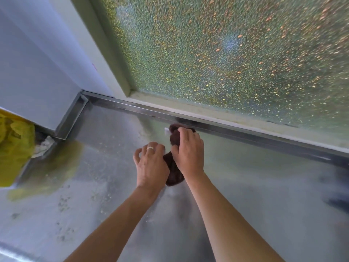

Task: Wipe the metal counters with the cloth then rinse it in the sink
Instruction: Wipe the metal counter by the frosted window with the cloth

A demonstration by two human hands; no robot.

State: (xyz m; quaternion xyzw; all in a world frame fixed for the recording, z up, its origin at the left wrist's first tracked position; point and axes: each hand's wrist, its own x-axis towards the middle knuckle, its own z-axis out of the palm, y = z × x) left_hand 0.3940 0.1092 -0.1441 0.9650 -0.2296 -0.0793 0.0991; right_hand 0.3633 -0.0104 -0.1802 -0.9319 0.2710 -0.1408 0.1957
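A dark brown cloth (174,138) lies bunched on the metal counter (113,167), close to the raised metal back rim (226,127). My right hand (188,152) presses on the cloth and grips it, covering its middle. My left hand (151,163), with a ring on one finger, rests beside it; its fingers are curled and its edge touches the cloth's lower part. The counter carries pale crumbs and smears left of the hands. No sink is in view.
A frosted textured window (226,53) rises behind the back rim. A white wall (37,72) meets the counter at the left corner. A yellow plastic bag (13,148) and a crumpled whitish rag (44,146) sit at the left edge. A dark blurred object (338,197) is at far right.
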